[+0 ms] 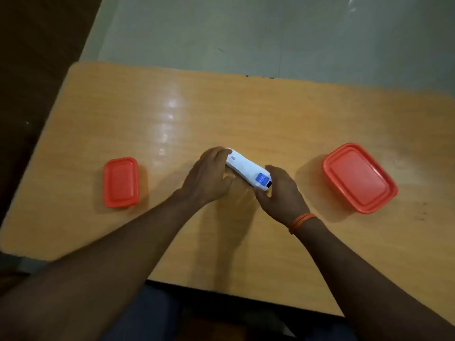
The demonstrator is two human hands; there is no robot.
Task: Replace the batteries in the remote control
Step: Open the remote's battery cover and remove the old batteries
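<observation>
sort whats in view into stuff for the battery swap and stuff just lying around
For the job:
remote, back side up
left hand and right hand, holding its two ends

Lying about, as far as shown:
small red box, lid shut
big red box, lid shut

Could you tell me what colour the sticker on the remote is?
Blue, on the white remote; sticker shows in the head view.

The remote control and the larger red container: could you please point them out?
remote control (pixel 246 168), head view, white back of its body.
larger red container (pixel 358 177), head view, centre of its lid.
</observation>
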